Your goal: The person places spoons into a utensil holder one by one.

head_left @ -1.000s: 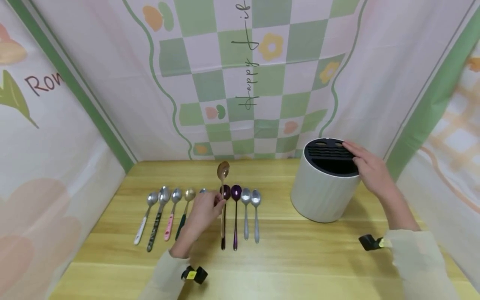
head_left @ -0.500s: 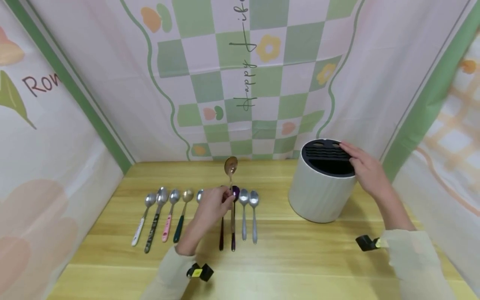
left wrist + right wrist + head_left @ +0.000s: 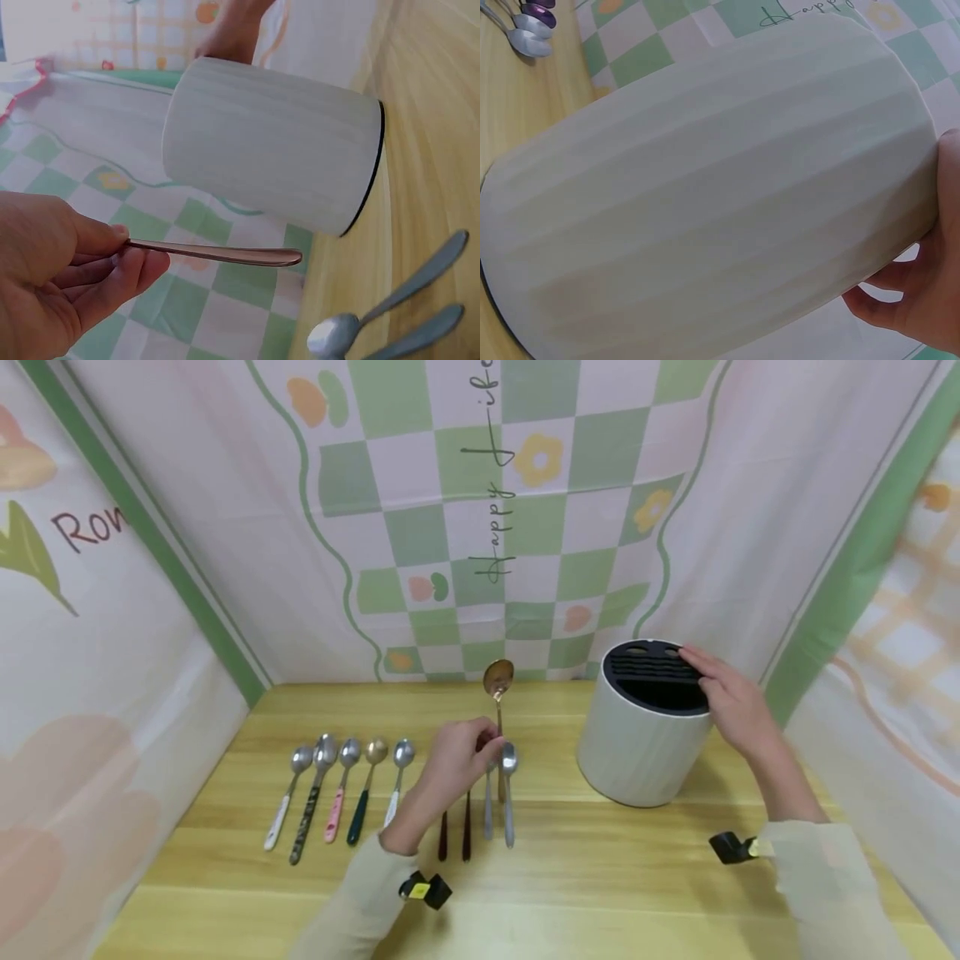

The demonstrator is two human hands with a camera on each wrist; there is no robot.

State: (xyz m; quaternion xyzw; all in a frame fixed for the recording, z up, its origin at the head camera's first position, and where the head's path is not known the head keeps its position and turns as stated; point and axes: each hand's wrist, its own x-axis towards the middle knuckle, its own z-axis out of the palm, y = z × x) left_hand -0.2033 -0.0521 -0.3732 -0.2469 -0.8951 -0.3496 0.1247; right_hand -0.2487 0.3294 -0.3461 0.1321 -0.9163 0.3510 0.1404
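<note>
My left hand (image 3: 459, 762) pinches a copper-coloured spoon (image 3: 498, 678) by its handle, bowl up, above the row of spoons. In the left wrist view, the spoon's handle (image 3: 225, 253) sticks out past thumb and fingertips, apart from the table. Below this hand lie two dark-handled spoons (image 3: 467, 827), their bowls hidden by it, and two silver spoons (image 3: 508, 806). My right hand (image 3: 742, 706) grips the upper rim of a white ribbed utensil holder (image 3: 637, 752) with a black slotted top (image 3: 652, 670). The right wrist view shows its fingers (image 3: 881, 300) bent against the holder's side.
Further left on the wooden table (image 3: 570, 893) lie several spoons: a white-handled one (image 3: 277, 822), a black patterned one (image 3: 306, 818), a pink one (image 3: 334, 817), a dark green one (image 3: 358, 817) and another white one (image 3: 393, 802). A patterned cloth (image 3: 416, 477) hangs behind.
My left hand has moved right with the copper-coloured spoon, from over the dark spoons to over the silver ones. My right hand stays on the holder.
</note>
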